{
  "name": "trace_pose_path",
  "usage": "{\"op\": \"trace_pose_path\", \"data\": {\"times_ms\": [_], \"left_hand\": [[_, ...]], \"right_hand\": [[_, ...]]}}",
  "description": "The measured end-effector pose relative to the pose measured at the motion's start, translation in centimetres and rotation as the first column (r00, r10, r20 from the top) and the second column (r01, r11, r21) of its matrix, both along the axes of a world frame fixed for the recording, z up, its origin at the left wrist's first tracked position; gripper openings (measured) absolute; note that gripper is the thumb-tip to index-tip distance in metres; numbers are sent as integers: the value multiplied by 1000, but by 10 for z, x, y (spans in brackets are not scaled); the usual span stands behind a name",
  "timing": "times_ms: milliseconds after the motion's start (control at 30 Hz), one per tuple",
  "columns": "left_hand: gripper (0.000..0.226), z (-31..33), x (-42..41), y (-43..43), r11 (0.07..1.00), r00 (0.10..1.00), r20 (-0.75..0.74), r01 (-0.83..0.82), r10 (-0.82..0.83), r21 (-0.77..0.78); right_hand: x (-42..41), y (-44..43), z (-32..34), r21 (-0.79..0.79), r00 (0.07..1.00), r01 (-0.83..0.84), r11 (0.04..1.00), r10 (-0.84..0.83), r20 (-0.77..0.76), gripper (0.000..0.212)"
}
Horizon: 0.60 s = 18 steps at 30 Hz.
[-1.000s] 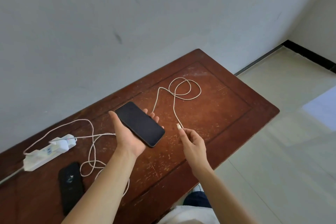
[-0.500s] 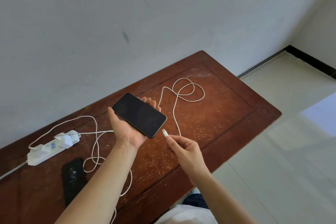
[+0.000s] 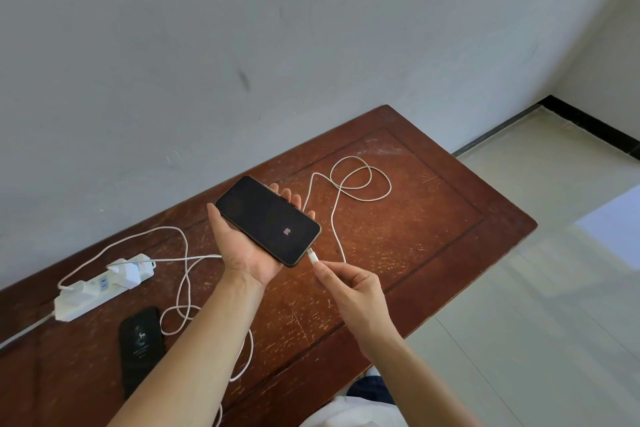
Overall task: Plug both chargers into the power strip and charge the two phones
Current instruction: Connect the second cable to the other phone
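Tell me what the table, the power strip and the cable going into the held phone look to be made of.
Table: wood, apparently, with a reddish-brown varnish; grain, a framed panel and pale scratches show.
Power strip: likely white moulded plastic, smooth with a slight sheen.
Cable: off-white, matte, faintly textured, possibly a braided jacket; its connector looks like hard white plastic.

Bright, even daylight — glare patch on floor [image 3: 609,229] at right; wide-angle bending at edges.

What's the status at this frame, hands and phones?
Left hand cradles phone. Right hand pinches cable plug at its port; screen icon lit. Second phone lies on table. Nothing in the way.
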<state>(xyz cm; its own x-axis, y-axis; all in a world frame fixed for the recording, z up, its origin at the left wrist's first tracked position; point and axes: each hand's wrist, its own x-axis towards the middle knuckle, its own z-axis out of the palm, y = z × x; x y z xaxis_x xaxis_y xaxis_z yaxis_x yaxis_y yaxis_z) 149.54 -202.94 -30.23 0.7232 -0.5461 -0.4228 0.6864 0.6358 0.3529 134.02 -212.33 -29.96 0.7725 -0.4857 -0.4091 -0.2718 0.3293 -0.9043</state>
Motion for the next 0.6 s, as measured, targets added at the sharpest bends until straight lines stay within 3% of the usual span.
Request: {"op": "trace_pose_path", "data": {"times_ms": [600], "left_hand": [[93,-7,-5,-5,993,995,18,100,-99,-55]], "right_hand": [[-8,-11,8,23,997,-75,997,75,-8,15]]}}
